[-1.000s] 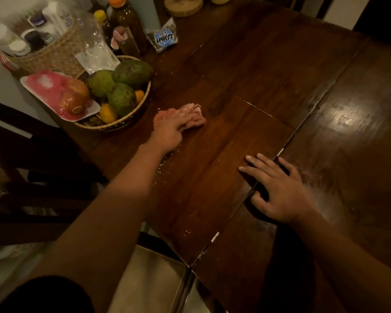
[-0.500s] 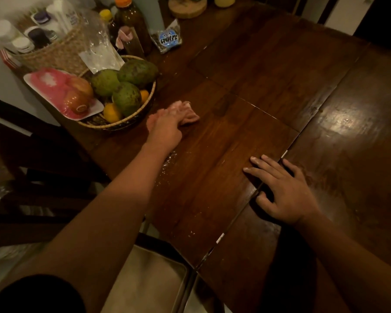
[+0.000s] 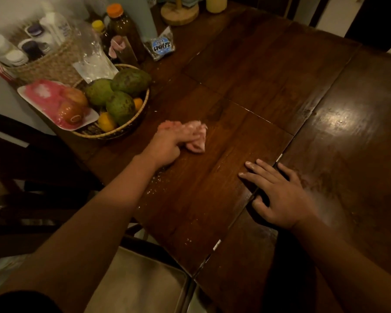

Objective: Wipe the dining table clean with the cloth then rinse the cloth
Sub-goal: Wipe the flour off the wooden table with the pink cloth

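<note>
A crumpled pink cloth [image 3: 198,137] lies pressed on the dark wooden dining table [image 3: 269,77], just right of the fruit basket. My left hand [image 3: 167,146] is closed over the cloth, its fingers bunching it against the wood. My right hand [image 3: 278,193] rests flat on the table near the front, fingers spread, across a seam between two boards. Small wet specks and crumbs [image 3: 158,184] dot the wood beneath my left wrist.
A woven basket of green and orange fruit [image 3: 120,102] stands at the left beside a white tray [image 3: 54,105] of wrapped fruit. Behind are a wicker basket of jars [image 3: 41,62], bottles [image 3: 124,30], a snack packet [image 3: 161,46] and a wooden stand [image 3: 180,13]. A chair seat [image 3: 140,285] sits below the table edge.
My left hand has slid the cloth to the left toward the basket and then back to the right and nearer. My right hand has stayed flat in place.
</note>
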